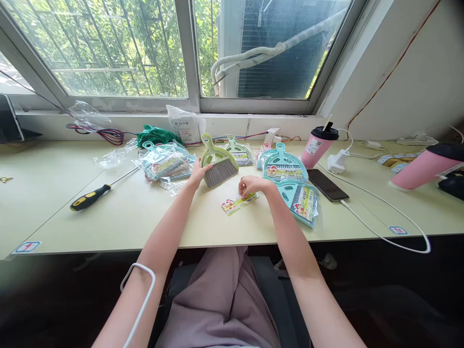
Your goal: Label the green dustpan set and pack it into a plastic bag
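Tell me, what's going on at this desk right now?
A person sits at a pale desk under a window. The left hand rests against a green mini brush and dustpan set, out of its wrapping. The right hand touches a printed label card lying flat on the desk. Packaged teal sets sit on both sides: a pile to the left and more to the right. A screwdriver, a phone and a pink cup lie nearby.

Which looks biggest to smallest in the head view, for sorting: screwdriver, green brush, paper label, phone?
1. Screwdriver, longest.
2. Green brush under the left hand.
3. Phone, near the brush's size; unsure.
4. Paper label at the right hand.
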Tool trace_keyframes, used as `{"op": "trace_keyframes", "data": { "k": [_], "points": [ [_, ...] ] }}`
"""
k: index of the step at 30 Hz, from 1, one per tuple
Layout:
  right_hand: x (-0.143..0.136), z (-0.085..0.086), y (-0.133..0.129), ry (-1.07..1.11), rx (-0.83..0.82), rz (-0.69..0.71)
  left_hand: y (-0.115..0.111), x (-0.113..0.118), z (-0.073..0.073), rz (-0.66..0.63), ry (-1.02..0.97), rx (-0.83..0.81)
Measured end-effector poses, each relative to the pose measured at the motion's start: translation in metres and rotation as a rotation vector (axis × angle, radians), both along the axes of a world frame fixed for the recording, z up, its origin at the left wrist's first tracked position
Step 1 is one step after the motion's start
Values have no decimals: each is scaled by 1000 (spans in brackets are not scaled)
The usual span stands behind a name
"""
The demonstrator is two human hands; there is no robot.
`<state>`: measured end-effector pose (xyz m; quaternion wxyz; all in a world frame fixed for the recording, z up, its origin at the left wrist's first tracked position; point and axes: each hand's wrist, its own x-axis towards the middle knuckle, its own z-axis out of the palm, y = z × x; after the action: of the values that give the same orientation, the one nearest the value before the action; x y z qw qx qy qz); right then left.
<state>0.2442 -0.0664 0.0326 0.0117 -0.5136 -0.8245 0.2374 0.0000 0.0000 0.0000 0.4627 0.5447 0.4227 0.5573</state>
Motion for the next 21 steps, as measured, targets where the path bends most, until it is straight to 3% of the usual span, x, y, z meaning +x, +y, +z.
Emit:
{"op": "trace_keyframes", "data": {
  "k": [7, 14, 17, 19, 21],
  "points": [
    [-16, -10, 2, 159, 109, -97, -1, 1, -1, -1, 23, -32],
    [-20, -9, 4, 146, -42, 12, 1, -1, -3, 20, 29, -51],
    [-25, -8, 2, 257, -88, 17, 2, -1, -4, 17, 26, -40],
    [-28, -6, 1, 413, -31, -2, 2, -1, -4, 9, 17, -36],
    [-29, -3, 0, 524, 129, -77, 0, 1, -2, -18, 10, -43]
  ]
}}
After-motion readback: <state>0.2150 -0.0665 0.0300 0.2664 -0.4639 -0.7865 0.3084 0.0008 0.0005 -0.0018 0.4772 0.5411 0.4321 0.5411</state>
